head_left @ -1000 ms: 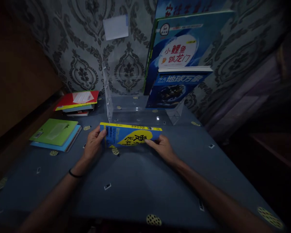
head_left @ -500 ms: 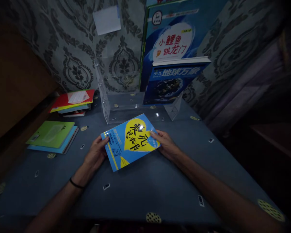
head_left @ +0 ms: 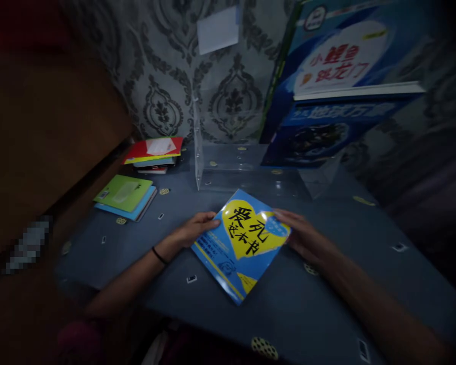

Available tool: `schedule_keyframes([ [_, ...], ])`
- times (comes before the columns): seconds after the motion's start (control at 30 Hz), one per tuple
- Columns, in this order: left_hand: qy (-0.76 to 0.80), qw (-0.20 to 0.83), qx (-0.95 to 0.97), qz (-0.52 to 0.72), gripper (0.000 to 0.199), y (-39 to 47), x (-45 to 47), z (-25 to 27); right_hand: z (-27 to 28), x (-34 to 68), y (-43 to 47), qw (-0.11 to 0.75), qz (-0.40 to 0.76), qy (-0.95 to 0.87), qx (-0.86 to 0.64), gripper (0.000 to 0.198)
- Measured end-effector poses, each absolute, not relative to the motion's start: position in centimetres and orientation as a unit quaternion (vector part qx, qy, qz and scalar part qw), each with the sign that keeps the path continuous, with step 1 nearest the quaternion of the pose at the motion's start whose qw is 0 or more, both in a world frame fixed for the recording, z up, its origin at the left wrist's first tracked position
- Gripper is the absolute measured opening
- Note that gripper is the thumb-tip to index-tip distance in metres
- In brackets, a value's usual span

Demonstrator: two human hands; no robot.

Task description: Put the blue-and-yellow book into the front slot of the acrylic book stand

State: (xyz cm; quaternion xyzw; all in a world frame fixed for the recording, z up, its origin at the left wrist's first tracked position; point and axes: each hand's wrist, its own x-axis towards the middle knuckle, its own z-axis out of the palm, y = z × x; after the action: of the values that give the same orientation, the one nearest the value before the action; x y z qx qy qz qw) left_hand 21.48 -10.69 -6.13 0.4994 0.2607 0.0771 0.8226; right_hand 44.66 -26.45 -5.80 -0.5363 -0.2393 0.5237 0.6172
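Head view, dim room: both hands hold a thin blue paperback with a big yellow heart and black characters on its cover (head_left: 243, 243), just below the middle of the frame. The left hand (head_left: 195, 230) pinches its left edge, fingers curled over the cover; the right hand (head_left: 300, 233) grips the right corner, fingers narrow around it. The book sits tilted, one corner pointing toward the person, low over the blue-grey patterned desk (head_left: 327, 304); I cannot tell whether it touches.

Just above it, centre frame, stands a clear acrylic book stand (head_left: 228, 162), with a large blue picture book (head_left: 338, 61) and a dark blue book (head_left: 327, 137) leaning at upper right. At left lie a green and blue notebook pair (head_left: 125, 195) and a red-topped stack of books (head_left: 154, 154).

My worry: the glossy cover could slip from such light edge grips, and the see-through stand is hard to see in this gloom, so a corner could knock it and tip the leaning books.
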Motion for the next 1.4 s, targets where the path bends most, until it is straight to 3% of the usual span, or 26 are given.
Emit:
schedule_keyframes([
  [0.17,0.28,0.816,0.49,0.126,0.051,-11.4,20.7,-7.2,-7.3,45.2,-25.6,0.668,0.469,-0.227,-0.531,0.042],
  [0.3,0.261,0.745,0.614,0.022,0.055,-11.0,19.3,-6.0,-8.0,44.6,-25.3,0.653,0.442,-0.246,-0.563,0.048],
  [0.4,0.276,0.583,0.763,-0.044,0.044,-10.6,18.9,-4.1,-8.0,44.3,-25.4,0.641,0.441,-0.269,-0.567,0.05],
  [0.53,0.318,0.238,0.917,0.033,0.025,-11.1,19.6,-2.4,-7.6,44.2,-25.5,0.614,0.446,-0.297,-0.58,0.049],
  [0.6,0.286,0.17,0.941,0.062,0.025,-11.3,20.2,-2.5,-7.5,44.1,-25.5,0.608,0.445,-0.303,-0.584,0.049],
  [0.83,0.173,0.244,0.95,0.085,0.049,-9.2,22.3,-5.7,-7.6,43.8,-25.5,0.617,0.422,-0.322,-0.581,0.047],
  [1.13,0.165,0.186,0.959,0.134,0.029,-8.6,24.9,-6.5,-7.0,43.4,-25.8,0.625,0.426,-0.333,-0.563,0.052],
  [1.4,0.137,0.138,0.966,0.169,0.033,-9.0,26.8,-6.2,-7.2,43.4,-26.2,0.623,0.426,-0.352,-0.553,0.056],
])
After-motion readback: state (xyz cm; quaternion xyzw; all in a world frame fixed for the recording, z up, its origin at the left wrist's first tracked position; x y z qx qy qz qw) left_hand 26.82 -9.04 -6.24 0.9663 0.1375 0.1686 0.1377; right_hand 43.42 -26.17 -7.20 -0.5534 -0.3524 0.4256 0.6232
